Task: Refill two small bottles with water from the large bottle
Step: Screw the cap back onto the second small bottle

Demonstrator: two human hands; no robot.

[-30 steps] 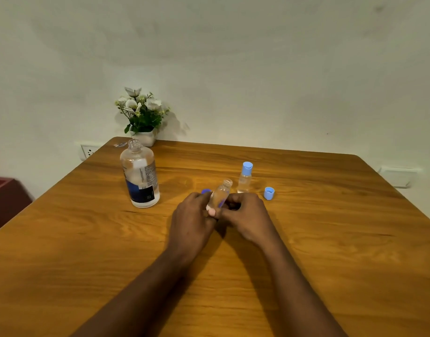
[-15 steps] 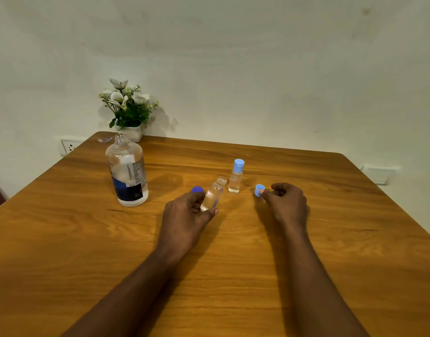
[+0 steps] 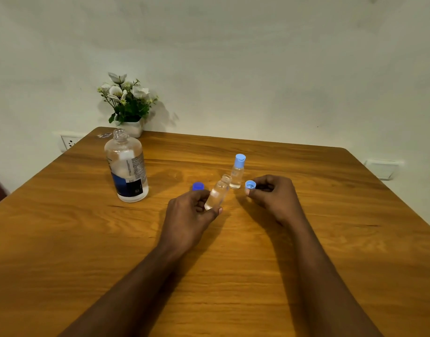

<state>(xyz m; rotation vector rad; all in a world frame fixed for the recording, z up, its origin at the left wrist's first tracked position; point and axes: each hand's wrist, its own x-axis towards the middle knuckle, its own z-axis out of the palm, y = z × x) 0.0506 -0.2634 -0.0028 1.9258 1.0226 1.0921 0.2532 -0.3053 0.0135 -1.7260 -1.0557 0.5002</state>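
Note:
My left hand (image 3: 188, 212) grips a small clear bottle (image 3: 217, 192) with no cap, tilted to the right just above the table. My right hand (image 3: 272, 195) pinches a light blue cap (image 3: 250, 185) with its open side facing me, a little right of that bottle. A second small bottle (image 3: 237, 172) stands upright behind them with its light blue cap on. The large clear bottle (image 3: 127, 167), uncapped and with a dark blue label, stands at the left. A dark blue cap (image 3: 198, 186) lies on the table just beyond my left fingers.
The wooden table (image 3: 306, 239) fills the view, with its far edge against a white wall. A white pot of flowers (image 3: 127, 105) stands at the far left corner behind the large bottle. Wall sockets (image 3: 69, 141) sit to either side of the table.
My right hand left the small bottle, moved right to the light blue cap and lifted it in a pinch. My left hand has kept hold of the uncapped bottle.

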